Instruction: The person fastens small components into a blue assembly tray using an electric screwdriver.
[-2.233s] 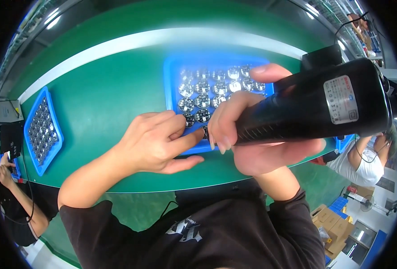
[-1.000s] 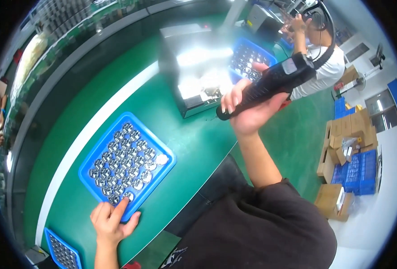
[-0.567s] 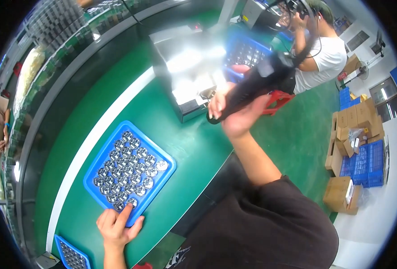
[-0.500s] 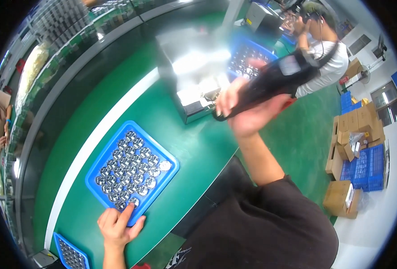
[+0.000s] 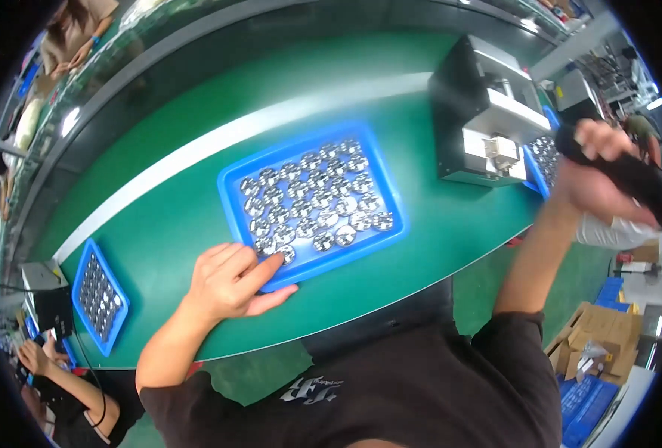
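A blue tray (image 5: 312,272) lies on the green worktable, holding several rows of small round silver-and-black discs that look like electronic parts. My left hand (image 5: 230,280) is at the tray's near left corner. Its index finger touches one disc (image 5: 286,255) inside the rim, while the thumb stretches out apart from it, outside the tray. Raised at the far right, my right hand (image 5: 596,183) has its fingers wrapped round a long black object (image 5: 626,175). Blur and the picture's edge keep its exact kind from showing.
A black and silver bench machine (image 5: 488,119) stands right of the tray, with another blue tray of discs (image 5: 536,168) partly behind it. A smaller filled blue tray (image 5: 99,299) lies at left. Other people sit at lower left and upper left. Cardboard boxes (image 5: 596,336) stand at lower right.
The view has swung round, so the tray and the machine appear farther right. My right hand, with the black object, has moved to the right edge. My left index finger stays on a disc.
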The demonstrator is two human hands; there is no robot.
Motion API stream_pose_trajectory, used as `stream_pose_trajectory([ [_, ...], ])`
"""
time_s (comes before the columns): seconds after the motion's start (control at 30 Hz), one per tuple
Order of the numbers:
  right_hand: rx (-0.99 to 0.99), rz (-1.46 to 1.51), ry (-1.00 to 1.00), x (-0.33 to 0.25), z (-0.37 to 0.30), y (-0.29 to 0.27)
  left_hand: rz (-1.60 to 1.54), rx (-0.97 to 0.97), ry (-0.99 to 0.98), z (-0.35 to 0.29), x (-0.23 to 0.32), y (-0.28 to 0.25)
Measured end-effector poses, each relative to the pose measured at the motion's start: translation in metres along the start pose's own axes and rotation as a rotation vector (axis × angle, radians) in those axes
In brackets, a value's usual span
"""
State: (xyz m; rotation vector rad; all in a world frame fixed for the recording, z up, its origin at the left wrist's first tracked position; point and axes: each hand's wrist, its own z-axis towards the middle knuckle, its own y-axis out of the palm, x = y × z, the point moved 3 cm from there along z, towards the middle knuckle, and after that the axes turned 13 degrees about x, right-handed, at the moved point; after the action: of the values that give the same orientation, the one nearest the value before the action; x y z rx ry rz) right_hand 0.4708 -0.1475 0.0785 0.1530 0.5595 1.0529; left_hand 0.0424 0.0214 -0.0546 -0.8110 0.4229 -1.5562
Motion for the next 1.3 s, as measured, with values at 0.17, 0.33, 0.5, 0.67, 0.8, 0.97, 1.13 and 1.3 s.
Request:
stream_pose_trajectory([
  [0.17, -0.106, 0.001, 0.236, -0.033, -0.011, 0.007, -0.037, -0.049, 0.060, 0.004, -0.007, -0.004],
  [0.33, 0.035, 0.072, 0.334, -0.019, -0.030, 0.018, -0.013, -0.114, 0.031, 0.004, -0.001, 0.000],
  [0.5, 0.284, -0.183, 0.400, -0.008, -0.024, 0.024, 0.039, -0.164, 0.022, 0.008, 0.006, 0.000],
  [0.67, 0.285, -0.356, 0.408, 0.011, -0.028, 0.026, -0.010, -0.122, 0.020, 0.007, 0.003, 0.003],
  [0.8, 0.257, -0.410, 0.430, 0.022, -0.041, 0.020, -0.140, 0.132, 0.041, -0.009, -0.010, -0.002],
  [0.97, 0.254, -0.414, 0.444, 0.025, -0.047, 0.018, -0.154, 0.148, 0.033, -0.011, -0.013, -0.002],
  [1.13, 0.249, -0.355, 0.415, 0.019, -0.040, 0.025, -0.169, 0.126, 0.027, -0.011, -0.012, -0.001],
  [1.3, 0.261, -0.339, 0.404, 0.004, -0.035, 0.027, -0.174, 0.105, -0.004, -0.010, -0.013, 0.001],
])
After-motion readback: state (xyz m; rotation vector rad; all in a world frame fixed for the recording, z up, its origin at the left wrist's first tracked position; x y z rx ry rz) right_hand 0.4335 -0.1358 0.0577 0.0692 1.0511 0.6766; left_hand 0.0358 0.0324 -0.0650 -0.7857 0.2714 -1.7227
